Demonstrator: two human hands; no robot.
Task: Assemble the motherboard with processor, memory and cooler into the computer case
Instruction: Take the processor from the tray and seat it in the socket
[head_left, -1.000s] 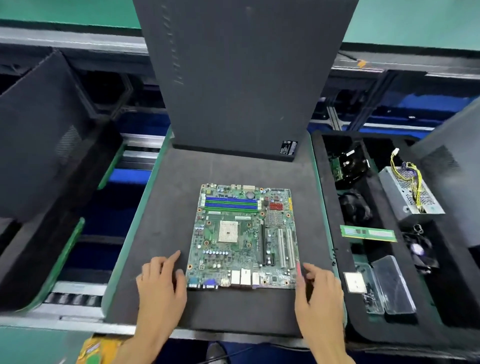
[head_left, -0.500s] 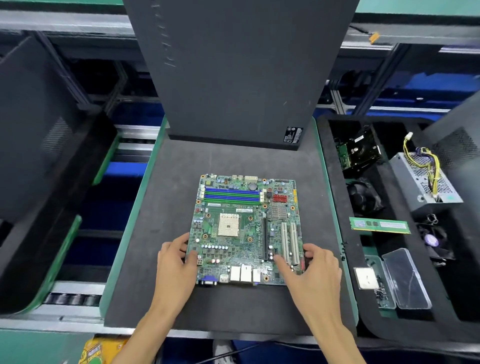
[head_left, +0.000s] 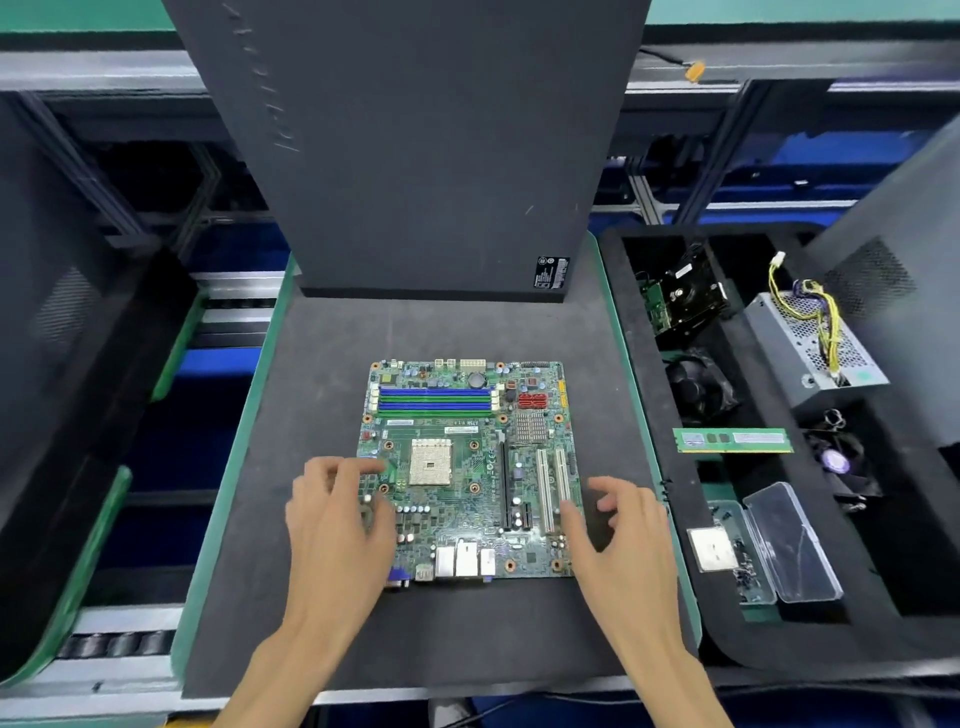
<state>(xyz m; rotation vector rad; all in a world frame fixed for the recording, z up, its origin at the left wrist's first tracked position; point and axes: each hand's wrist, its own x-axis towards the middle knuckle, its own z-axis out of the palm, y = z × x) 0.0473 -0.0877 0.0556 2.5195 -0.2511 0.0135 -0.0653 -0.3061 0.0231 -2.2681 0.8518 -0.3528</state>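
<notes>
The green motherboard lies flat on a dark foam mat, its empty processor socket facing up. My left hand hovers over the board's left edge, fingers loosely curled and blurred. My right hand is at the right edge, thumb over the board and curled fingers above the mat. Neither hand plainly grips anything. The black computer case stands upright behind the mat. In the parts tray on the right lie the processor, a memory stick and a black cooler fan.
The black foam parts tray also holds a hard drive, a power supply with yellow wires, a second fan and a clear plastic box of screws. Dark cases stand at far left and far right. Conveyor rollers run below.
Both hands slid from the board's near corners farther up along its left and right edges. The view has tilted, so the board sits higher in frame.
</notes>
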